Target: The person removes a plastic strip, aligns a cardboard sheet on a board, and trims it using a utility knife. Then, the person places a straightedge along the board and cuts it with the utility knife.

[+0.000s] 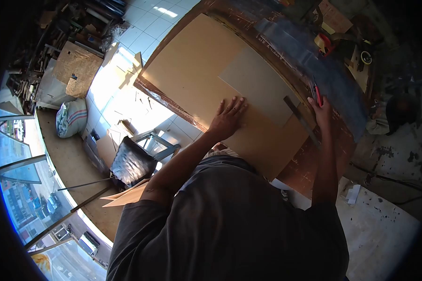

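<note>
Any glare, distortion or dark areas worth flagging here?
Head view throughout: glare burns out part of the tiled floor; fisheye curvature shows along the window frames; the corners go black; the left hand on the cardboard sheet reads clearly, though the red-handled tool in the right hand is small.

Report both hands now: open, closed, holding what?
Left hand: open, palm down on the cardboard, holding nothing visible.
Right hand: closed on the red tool.
</note>
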A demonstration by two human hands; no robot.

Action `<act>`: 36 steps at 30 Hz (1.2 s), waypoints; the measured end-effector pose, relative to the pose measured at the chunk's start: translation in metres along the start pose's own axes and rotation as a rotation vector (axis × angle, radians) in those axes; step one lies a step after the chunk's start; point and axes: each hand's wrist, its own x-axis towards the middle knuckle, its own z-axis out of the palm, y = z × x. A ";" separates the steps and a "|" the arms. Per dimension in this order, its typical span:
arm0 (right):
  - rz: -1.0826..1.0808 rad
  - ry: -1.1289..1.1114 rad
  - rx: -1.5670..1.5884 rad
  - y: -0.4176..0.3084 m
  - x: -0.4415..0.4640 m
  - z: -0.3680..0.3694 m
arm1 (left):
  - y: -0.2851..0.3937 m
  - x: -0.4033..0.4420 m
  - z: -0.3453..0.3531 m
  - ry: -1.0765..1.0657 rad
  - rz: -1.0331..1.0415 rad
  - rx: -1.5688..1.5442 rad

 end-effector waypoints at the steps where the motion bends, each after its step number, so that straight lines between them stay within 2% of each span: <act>1: 0.000 0.047 0.029 0.000 -0.014 0.005 | -0.002 -0.005 0.001 -0.011 0.038 0.012; 7: 0.131 0.079 0.231 -0.008 -0.130 0.031 | 0.000 -0.079 0.000 -0.063 -0.031 0.083; 8: 0.131 0.077 0.224 -0.004 -0.148 0.036 | -0.001 -0.093 0.001 0.023 -0.022 0.024; 9: 0.173 0.060 0.277 0.001 -0.167 0.040 | 0.001 -0.104 0.001 0.021 -0.023 0.014; 11: 0.212 0.046 0.326 0.008 -0.198 0.041 | 0.003 -0.120 -0.002 0.048 -0.148 -0.129; 12: 0.224 0.016 0.316 0.010 -0.211 0.042 | -0.004 -0.130 0.014 0.197 -0.090 -0.121; 13: 0.240 -0.015 0.306 0.008 -0.222 0.041 | -0.004 -0.135 0.020 0.196 -0.086 -0.123; 15: 0.254 -0.044 0.299 0.006 -0.238 0.039 | -0.002 -0.142 0.026 0.391 -0.169 -0.291; 17: 0.210 -0.106 0.332 0.009 -0.250 0.045 | 0.001 -0.144 0.027 0.399 -0.171 -0.302; 19: 0.193 -0.100 0.285 0.006 -0.255 0.052 | 0.008 -0.138 0.021 0.523 -0.291 -0.328; 21: 0.097 -0.120 0.175 -0.003 -0.259 0.059 | 0.008 -0.132 0.018 0.542 -0.301 -0.303; 23: 0.139 -0.132 0.205 -0.023 -0.261 0.064 | 0.011 -0.122 0.011 0.585 -0.443 -0.320; 25: 0.163 -0.176 0.262 -0.014 -0.259 0.081 | 0.004 -0.112 0.019 0.552 -0.504 -0.281; 29: 0.127 -0.211 0.143 -0.016 -0.258 0.093 | 0.002 -0.096 0.028 0.519 -0.586 -0.138; 34: 0.085 -0.245 0.082 0.007 -0.256 0.097 | 0.014 -0.083 0.031 0.364 -0.693 0.008; 36: -0.023 -0.224 0.099 0.010 -0.259 0.093 | 0.017 -0.080 0.032 0.352 -0.711 0.044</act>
